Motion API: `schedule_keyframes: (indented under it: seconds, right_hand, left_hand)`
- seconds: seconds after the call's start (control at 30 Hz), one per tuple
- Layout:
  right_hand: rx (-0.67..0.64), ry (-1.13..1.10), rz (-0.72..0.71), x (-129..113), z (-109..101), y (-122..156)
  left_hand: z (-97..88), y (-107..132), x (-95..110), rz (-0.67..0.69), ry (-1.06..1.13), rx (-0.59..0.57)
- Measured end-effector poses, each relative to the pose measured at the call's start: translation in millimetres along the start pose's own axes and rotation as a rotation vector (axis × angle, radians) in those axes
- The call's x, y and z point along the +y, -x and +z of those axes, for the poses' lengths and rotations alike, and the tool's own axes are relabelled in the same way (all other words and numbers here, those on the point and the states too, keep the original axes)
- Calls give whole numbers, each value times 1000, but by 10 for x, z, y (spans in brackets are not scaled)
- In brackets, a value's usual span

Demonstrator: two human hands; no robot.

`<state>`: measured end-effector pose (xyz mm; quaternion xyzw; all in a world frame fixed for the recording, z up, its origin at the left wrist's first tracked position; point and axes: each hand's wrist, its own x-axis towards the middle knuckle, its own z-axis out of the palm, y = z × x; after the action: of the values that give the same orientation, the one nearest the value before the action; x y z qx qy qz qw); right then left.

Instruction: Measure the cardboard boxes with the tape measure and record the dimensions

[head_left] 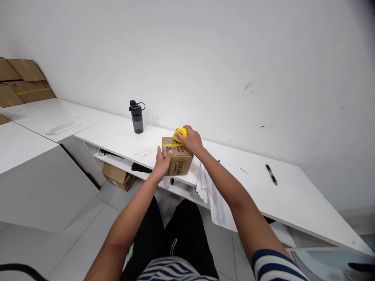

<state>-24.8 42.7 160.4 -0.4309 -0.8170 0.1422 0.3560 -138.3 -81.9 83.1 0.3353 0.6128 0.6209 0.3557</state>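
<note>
A small cardboard box [179, 164] with dark printing sits at the front edge of the white desk, tilted toward me. My left hand [163, 160] grips its left side, with the thumb on the near top edge. In my right hand [191, 139] is a yellow tape measure [181, 134], held at the back of the box top. A yellow strip [172, 145] lies across the top face; I cannot tell whether it is the measuring blade or packing tape. The right fingertips are partly hidden behind the tape measure.
A dark water bottle [137, 119] stands left of the box. Handwritten papers [218, 203] hang over the front edge under my right arm, and a black marker [271, 174] lies at right. Cardboard boxes [29, 80] are stacked far left; another box [117, 176] is below the shelf.
</note>
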Motion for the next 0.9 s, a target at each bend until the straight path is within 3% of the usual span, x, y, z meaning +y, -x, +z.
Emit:
schedule_keyframes:
  seconds: [0.13, 0.2, 0.27, 0.3, 0.37, 0.43, 0.5, 0.73, 0.9]
  right_hand:
    - [-7, 25, -18, -15, -23, 9]
    - [-22, 44, -51, -56, -7, 19]
    - [-31, 56, -65, -100, 25, 29]
    - [-33, 63, -66, -119, 47, 33]
    - [-26, 88, -60, -145, 98, 39]
    - [-4, 131, -54, -152, 150, 46]
    - [6, 168, -64, -146, 186, 60]
    - [-93, 149, -257, -120, 131, 142]
    - [-135, 155, -269, -176, 75, 137]
  left_hand:
    - [183, 351, -24, -156, 21, -61]
    - [165, 341, 18, -64, -46, 68]
    - [94, 155, 83, 132, -157, 233]
    - [54, 14, 112, 221, -193, 260]
    - [-12, -293, 145, 303, -198, 149]
    - [-49, -536, 140, 258, -128, -49]
    - [-71, -650, 116, 209, -81, -145]
    - [-201, -513, 110, 219, -166, -118]
    - [-143, -518, 54, 247, 8, -160]
